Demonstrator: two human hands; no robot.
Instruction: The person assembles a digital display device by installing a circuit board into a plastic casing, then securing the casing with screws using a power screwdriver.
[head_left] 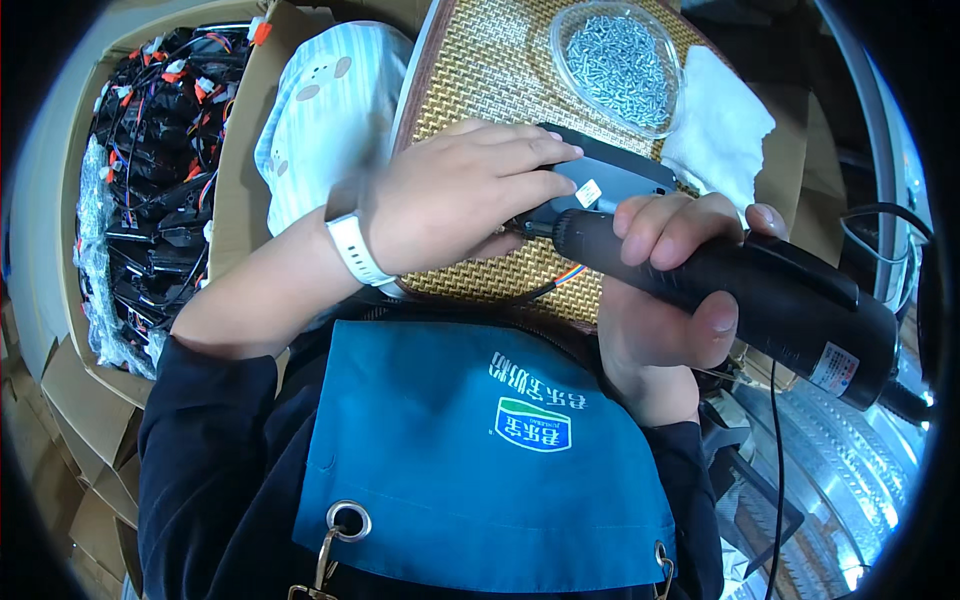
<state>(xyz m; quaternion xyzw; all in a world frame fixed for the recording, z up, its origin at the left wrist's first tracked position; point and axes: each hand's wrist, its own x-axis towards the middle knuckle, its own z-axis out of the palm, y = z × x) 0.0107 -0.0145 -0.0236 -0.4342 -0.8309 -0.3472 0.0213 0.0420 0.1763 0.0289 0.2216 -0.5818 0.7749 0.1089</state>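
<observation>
The right hand [645, 325] is wrapped around the driver [775, 300], its fingers over the top and its thumb along the near side. The left hand [465, 200] lies palm down, with the fingers spread on the box [610, 178]. Its thumb is folded low, near the nose of the driver; the meeting place is partly covered, so I cannot tell whether it pinches a screw there.

The box is on the counter [490, 85], under the left fingers and just beyond the nose of the driver. The driver lies almost level, its nose toward the left, close to the near left corner of the box. For good work here, I would judge that the driver should be in one line with the screw hole, and the push should be even. The left palm should bear firmly on the box so that it does not turn, while the thumb should be kept away from the spinning bit.

The coloured wires [568, 282] run just on the near side, and they should not come under the bit. Farther away, the tub [558, 50] of screws [622, 75] stands beside the cloth [718, 125], within easy reach.
</observation>
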